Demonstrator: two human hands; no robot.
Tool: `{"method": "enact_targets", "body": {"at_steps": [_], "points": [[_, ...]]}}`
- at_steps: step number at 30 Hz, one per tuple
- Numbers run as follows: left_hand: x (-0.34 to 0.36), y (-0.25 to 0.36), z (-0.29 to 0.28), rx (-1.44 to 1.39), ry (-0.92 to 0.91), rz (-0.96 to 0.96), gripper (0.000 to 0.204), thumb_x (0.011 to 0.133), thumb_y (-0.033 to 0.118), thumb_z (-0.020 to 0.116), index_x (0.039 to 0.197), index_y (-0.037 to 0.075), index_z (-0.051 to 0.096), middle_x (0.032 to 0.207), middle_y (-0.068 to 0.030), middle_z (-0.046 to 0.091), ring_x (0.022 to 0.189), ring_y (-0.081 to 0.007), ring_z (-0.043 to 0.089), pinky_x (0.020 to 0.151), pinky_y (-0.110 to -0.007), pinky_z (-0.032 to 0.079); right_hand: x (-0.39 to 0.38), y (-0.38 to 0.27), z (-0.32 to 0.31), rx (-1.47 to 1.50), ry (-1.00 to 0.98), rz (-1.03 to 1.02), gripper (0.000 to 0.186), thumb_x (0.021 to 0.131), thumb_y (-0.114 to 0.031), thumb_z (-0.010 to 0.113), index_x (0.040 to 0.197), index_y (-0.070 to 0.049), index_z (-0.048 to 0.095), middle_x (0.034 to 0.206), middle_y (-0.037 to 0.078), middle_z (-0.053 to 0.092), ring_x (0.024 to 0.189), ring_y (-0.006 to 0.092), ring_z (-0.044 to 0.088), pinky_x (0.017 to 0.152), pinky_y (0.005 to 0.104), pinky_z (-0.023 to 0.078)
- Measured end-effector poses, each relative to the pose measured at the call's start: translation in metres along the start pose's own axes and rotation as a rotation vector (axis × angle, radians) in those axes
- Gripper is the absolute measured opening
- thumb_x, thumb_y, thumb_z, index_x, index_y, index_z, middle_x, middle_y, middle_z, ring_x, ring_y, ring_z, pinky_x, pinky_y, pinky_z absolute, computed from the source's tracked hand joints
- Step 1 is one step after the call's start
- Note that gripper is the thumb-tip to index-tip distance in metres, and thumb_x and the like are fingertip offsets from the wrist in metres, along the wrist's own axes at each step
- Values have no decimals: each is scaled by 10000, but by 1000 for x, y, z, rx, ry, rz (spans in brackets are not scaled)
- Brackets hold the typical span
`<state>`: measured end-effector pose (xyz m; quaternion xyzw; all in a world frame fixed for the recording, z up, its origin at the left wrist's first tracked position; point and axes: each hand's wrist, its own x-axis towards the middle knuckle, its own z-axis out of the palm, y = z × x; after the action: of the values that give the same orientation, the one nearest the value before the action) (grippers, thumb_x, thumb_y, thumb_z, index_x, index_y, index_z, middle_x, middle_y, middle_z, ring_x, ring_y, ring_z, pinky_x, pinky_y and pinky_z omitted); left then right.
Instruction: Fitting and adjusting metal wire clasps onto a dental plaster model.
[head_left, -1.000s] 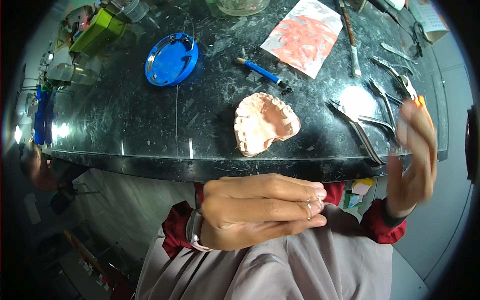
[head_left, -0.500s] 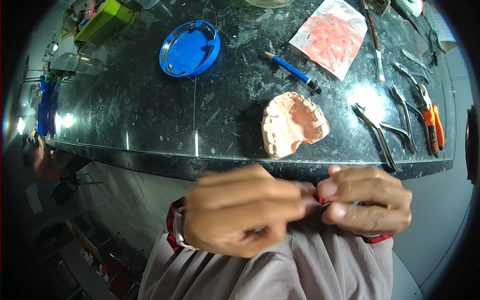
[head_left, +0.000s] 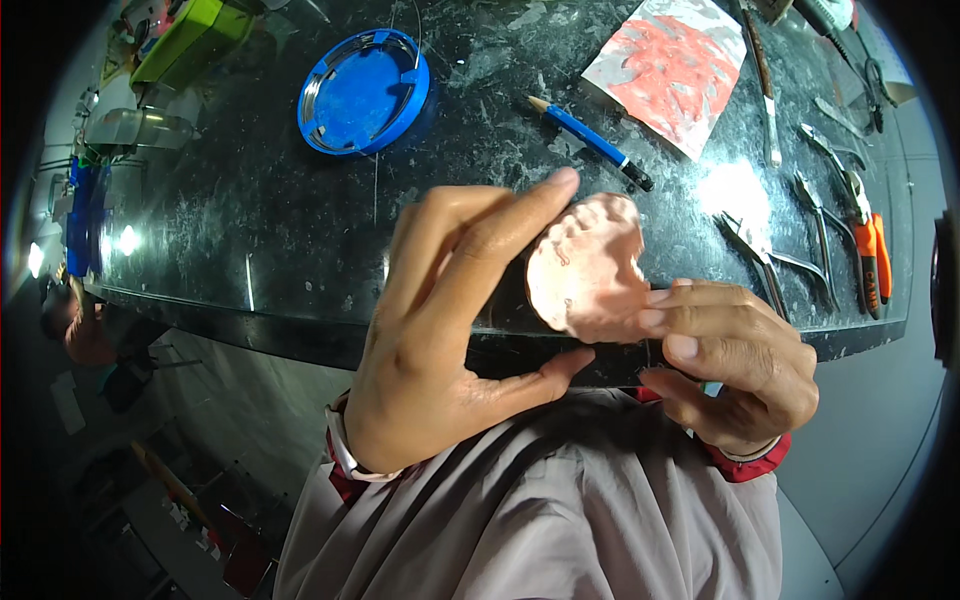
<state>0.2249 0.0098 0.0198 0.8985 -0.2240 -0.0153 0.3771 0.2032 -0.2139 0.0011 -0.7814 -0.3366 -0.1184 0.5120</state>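
Positioning, it seemed! Left hand (head_left: pixel 420 340) gaped, empty, around the tooth model (head_left: pixel 588 275); right hand (head_left: pixel 748 365) curled at its edge, grip unclear. Steadying looked needed.

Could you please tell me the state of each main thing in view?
Left hand: open, thumb and fingers apart
Right hand: fingers bent
Dental model: touched by the right hand
Pencil: sharpened, lying
Blue round holder: lying flat
Paper: smeared pink
Leftmost pliers: handles apart
Orange-handled pliers: lying unheld
Brown-handled tool: lying unheld

The right hand (head_left: pixel 750 355) touches a dental cast (head_left: pixel 595 265) (pale pink) at the tabletop's (head_left: pixel 230 220) near edge. The left hand (head_left: pixel 425 325) spreads beside it.
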Motion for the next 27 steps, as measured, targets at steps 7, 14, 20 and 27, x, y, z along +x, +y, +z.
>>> {"method": "enact_targets", "body": {"at_steps": [7, 14, 20, 27], "points": [[3, -7, 7, -41, 22, 182, 752, 530, 167, 843, 1214, 3, 575, 1155, -154, 587, 1026, -275, 565, 888, -361, 448, 7, -2, 1, 30, -20, 72, 432, 723, -61, 784, 1099, 16, 587, 829, 169, 684, 815, 279, 680, 756, 410, 548], [4, -9, 9, -48, -3, 178, 730, 551, 168, 837, 1212, 8, 571, 1147, -151, 572, 1040, -270, 549, 888, -364, 449, 4, 6, 0, -10, -55, 56, 499, 725, -53, 778, 1164, 35, 556, 814, 148, 683, 829, 261, 666, 759, 389, 538], [3, -11, 11, -48, 5, 193, 746, 540, 157, 841, 1217, 10, 563, 1153, -154, 565, 1051, -271, 541, 892, -367, 447, 4, 6, 1, -47, -60, 53, 527, 735, -62, 768, 1194, 47, 535, 832, 133, 694, 859, 240, 641, 744, 358, 519], [3, -12, 13, -37, 11, 208, 757, 527, 129, 831, 1222, 15, 555, 1161, -166, 556, 1055, -276, 540, 896, -371, 449, 5, 9, 0, -144, -59, 5, 582, 715, -100, 774, 1219, 42, 521, 856, 91, 712, 844, 217, 603, 751, 335, 483]]}}
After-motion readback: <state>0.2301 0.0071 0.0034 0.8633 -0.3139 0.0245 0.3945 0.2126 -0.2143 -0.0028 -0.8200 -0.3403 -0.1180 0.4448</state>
